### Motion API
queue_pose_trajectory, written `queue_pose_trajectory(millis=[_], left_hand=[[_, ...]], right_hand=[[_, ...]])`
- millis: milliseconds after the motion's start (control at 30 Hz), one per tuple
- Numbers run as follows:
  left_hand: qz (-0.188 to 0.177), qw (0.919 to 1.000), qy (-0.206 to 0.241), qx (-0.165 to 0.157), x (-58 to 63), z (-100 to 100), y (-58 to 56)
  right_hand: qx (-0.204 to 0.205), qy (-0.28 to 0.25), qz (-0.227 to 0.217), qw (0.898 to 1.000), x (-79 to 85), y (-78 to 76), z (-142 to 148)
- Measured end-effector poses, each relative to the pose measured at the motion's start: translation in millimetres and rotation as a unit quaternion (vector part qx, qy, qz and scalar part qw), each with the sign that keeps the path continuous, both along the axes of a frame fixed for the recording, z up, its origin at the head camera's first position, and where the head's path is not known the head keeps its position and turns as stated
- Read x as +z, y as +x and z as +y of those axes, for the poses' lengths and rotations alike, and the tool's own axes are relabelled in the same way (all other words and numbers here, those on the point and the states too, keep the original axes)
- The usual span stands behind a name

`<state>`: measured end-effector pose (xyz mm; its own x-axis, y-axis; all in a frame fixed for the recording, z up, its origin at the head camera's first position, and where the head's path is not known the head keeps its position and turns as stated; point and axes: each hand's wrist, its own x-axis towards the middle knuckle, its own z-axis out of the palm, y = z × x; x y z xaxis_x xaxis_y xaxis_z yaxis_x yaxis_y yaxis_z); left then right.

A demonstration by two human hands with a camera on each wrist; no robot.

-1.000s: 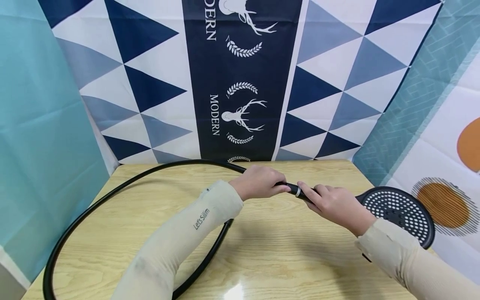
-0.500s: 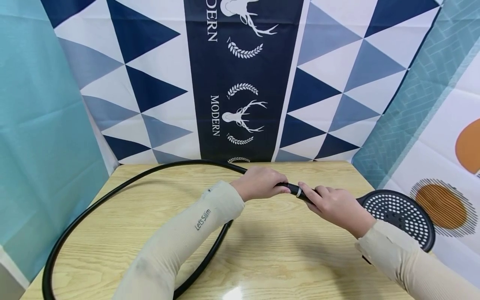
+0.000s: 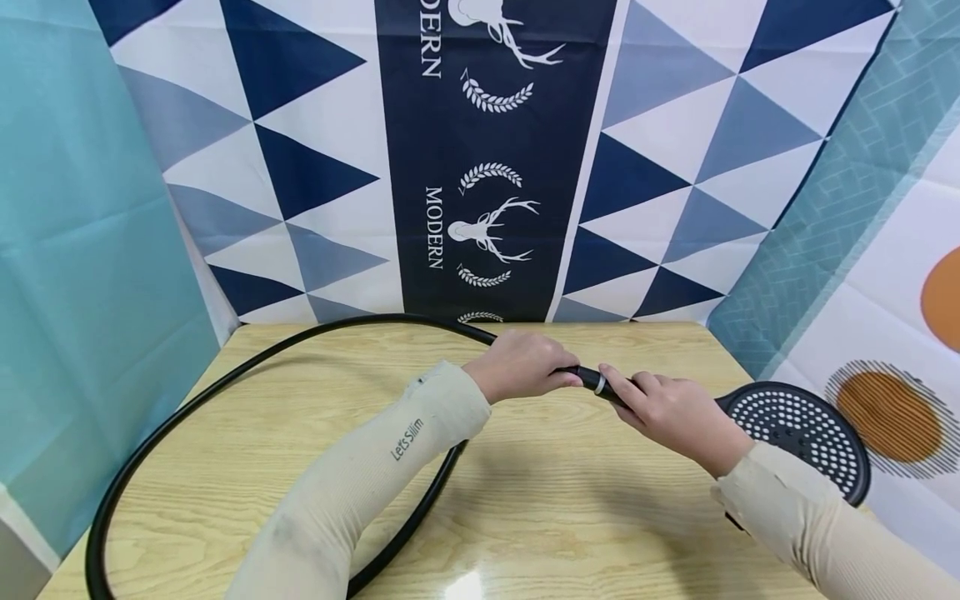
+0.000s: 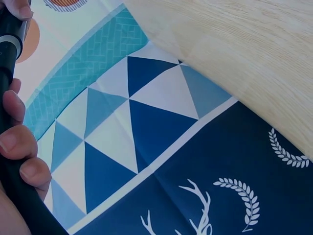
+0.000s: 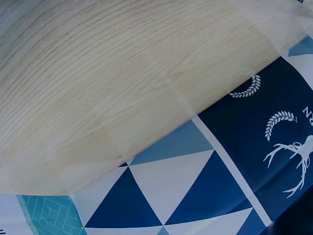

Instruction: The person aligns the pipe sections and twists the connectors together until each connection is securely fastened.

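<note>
A black shower head (image 3: 798, 437) with a round, perforated face hangs at the right in the head view, partly behind the right sleeve. My right hand (image 3: 678, 412) grips its handle, thumb lying along the black shaft near a silver ring (image 3: 600, 384). Just left of that ring, my left hand (image 3: 521, 365) holds the end of a black hose (image 3: 405, 318), which meets the handle there. In the left wrist view, the left fingers (image 4: 22, 142) curl round the hose (image 4: 36, 210). The right wrist view does not show the right hand.
The hose loops widely over the left side of the wooden table (image 3: 547, 517), running under the left sleeve (image 3: 375, 467). A patterned cloth wall (image 3: 330, 150) stands behind the table, with a teal cloth (image 3: 90, 250) on the left and a printed one (image 3: 885, 308) on the right.
Both hands keep their grips in nearly the same place. The head view has shifted slightly, and the hose loop stands almost as before.
</note>
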<state>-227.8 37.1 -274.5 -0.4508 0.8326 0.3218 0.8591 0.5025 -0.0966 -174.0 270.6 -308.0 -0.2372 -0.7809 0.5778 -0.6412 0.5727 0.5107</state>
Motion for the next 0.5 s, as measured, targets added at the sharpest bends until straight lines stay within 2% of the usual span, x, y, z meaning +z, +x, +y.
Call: queue_pose_trajectory(millis=[167, 333, 500], left_hand=[[0.028, 0.9996, -0.003, -0.009, -1.6, -1.5, -1.7], [0.039, 0.9991, -0.002, -0.017, -1.8, -3.2, -2.1], [0.023, 0.9996, -0.005, -0.017, -1.1, -4.2, -1.6]], right_hand=[[0.001, 0.0, -0.003, 1.0, -0.8, -1.2, -0.3], [0.004, -0.007, -0.01, 1.0, -1.7, -2.5, -0.7], [-0.001, -0.003, -0.007, 1.0, -4.1, -3.6, -0.8]])
